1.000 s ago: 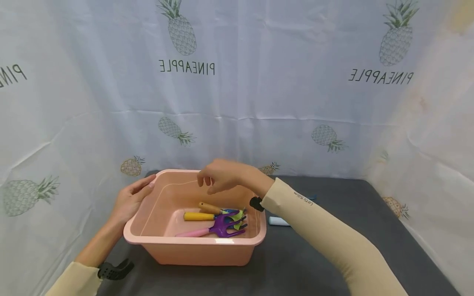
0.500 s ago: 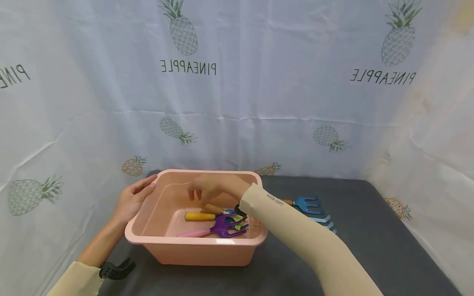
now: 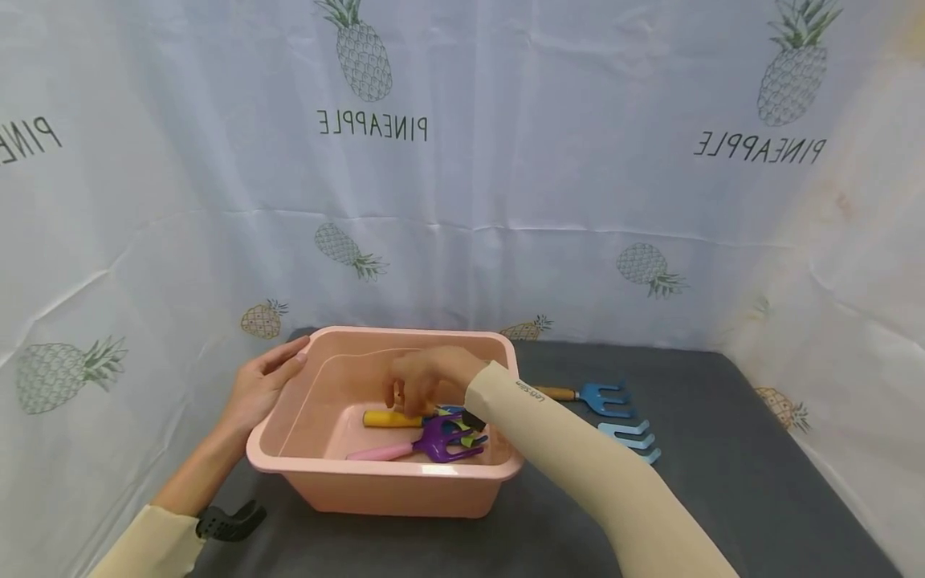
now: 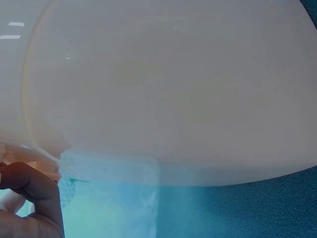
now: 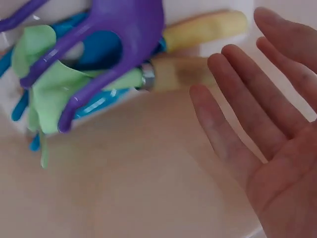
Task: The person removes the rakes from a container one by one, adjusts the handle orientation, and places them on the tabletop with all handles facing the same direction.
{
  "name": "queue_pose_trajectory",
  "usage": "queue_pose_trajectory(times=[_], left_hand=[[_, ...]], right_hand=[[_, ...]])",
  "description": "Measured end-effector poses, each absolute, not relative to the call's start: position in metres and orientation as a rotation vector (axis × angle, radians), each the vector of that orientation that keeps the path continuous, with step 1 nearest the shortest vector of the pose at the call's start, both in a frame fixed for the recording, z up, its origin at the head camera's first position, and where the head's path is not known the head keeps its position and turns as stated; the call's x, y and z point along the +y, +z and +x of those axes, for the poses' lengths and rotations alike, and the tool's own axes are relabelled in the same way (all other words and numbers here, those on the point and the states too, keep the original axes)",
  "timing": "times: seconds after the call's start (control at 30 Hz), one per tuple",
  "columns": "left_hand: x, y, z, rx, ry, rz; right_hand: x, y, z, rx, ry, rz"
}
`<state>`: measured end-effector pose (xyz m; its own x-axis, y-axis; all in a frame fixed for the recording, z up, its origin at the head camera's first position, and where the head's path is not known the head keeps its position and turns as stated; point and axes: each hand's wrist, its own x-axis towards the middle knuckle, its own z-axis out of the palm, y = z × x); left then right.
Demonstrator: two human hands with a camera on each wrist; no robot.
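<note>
1. Pink tub (image 3: pixel 376 490) sits on the dark table; left hand (image 3: pixel 263 385) rests on its left rim, fingers pretty much straight
2. Right hand (image 3: pixel 426 377) is down inside the tub, fingers straight, holding nothing
3. Wooden-handled tool (image 5: pixel 183 74) lies just past its fingertips (image 5: pixel 223 64), under the purple rake (image 3: pixel 437 440)

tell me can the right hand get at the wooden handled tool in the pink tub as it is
Probably yes: the right hand is open inside the tub, its fingers beside the wooden handle, with nothing between them.
</note>
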<state>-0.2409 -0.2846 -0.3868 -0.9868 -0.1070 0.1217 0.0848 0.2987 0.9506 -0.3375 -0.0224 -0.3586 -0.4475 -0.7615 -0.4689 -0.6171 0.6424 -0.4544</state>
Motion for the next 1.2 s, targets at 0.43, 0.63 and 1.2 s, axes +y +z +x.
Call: queue_pose_trajectory(times=[0.43, 0.63, 1.2], left_hand=[[-0.284, -0.387, -0.241, -2.402, -1.761, 0.015], [-0.285, -0.386, -0.241, -2.399, -1.758, 0.022], [-0.284, -0.387, -0.238, -2.414, -1.750, 0.030]], right_hand=[[-0.026, -0.374, -0.335, 2.173, -0.215, -0.940], [-0.027, -0.381, -0.336, 2.180, -0.169, -0.887], [-0.041, -0.395, -0.341, 2.247, 0.342, -1.157]])
